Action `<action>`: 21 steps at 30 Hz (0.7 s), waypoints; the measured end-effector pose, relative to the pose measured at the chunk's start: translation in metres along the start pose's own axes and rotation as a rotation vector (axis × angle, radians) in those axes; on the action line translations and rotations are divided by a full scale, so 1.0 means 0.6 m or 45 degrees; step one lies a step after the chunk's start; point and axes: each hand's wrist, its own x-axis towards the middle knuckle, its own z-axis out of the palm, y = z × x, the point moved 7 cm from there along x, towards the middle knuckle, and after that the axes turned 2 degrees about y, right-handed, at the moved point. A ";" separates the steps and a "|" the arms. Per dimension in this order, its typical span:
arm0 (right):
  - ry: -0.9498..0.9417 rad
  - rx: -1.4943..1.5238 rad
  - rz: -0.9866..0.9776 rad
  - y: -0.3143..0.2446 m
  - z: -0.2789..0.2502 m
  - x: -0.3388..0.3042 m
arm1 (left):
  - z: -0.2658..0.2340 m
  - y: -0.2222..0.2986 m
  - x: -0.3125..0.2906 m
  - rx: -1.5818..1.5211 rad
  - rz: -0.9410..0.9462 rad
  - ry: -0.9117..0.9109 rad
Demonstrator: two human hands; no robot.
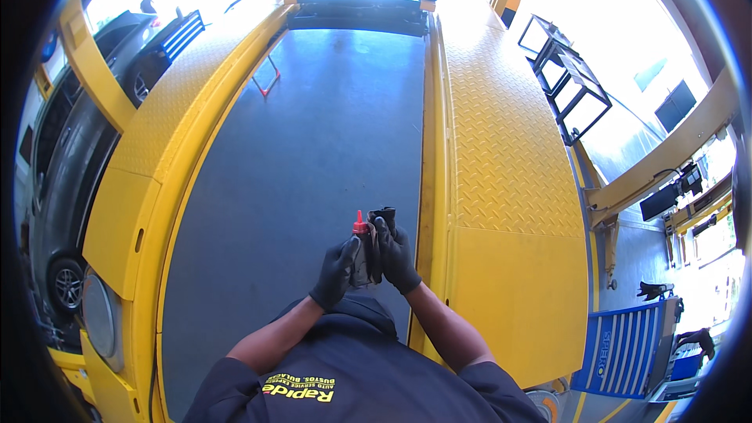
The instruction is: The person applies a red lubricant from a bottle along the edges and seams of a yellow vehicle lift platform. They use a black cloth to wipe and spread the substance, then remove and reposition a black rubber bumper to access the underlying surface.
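Observation:
Both my hands, in black gloves, are raised together in front of my chest. My left hand (337,270) is closed around a small squeeze bottle with a pointed red nozzle cap (359,226), which stands upright with its tip up. Close against the bottle, my right hand (399,260) is closed on a dark, crumpled piece that looks like a rag (385,215); its thumb lies along the front. Gloved fingers hide most of the bottle's body and the lower part of the dark piece.
Yellow lift runways with tread plate flank me, the left one (174,82) and the right one (501,133), with grey floor (313,125) between. A dark car (78,164) stands at far left. Black metal stands (576,82) and a blue tool cabinet (623,348) are on the right.

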 end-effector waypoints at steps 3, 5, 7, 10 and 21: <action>0.003 0.222 0.209 0.026 -0.003 0.006 | -0.003 -0.004 0.013 -0.189 0.076 0.157; -0.076 0.305 0.217 0.025 0.006 0.004 | -0.001 0.005 0.018 -0.417 0.058 0.216; -0.239 0.314 0.116 0.009 0.034 -0.005 | -0.007 0.005 0.020 -0.504 0.073 0.235; -0.446 0.231 0.136 -0.013 0.063 -0.023 | -0.026 0.004 0.021 -0.406 0.162 0.261; -0.227 -0.581 -0.474 -0.071 0.057 -0.035 | -0.028 0.036 0.014 0.292 0.498 0.499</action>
